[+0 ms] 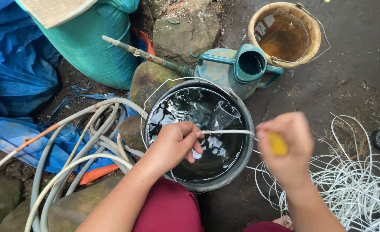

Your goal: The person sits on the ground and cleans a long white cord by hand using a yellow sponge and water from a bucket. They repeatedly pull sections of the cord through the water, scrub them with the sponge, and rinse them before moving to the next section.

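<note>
My left hand (175,144) hovers over a black bucket (241,157) of dark water and pinches a thin white strip (226,132). The strip runs to the right toward my right hand (284,148). That hand is closed around a small yellow object (277,143), seemingly a handle, and is blurred. A clear plastic cup (223,115) floats tilted in the water just beyond my left hand. To the right on the ground lies a loose tangle of white strips (349,184).
A teal watering can (237,68) with a long spout stands behind the bucket, and a tan bucket (312,47) of brown water behind that. Grey hoses (82,146) coil at left over blue tarp (13,64). A teal sack (95,43) and rocks (185,30) sit at the back.
</note>
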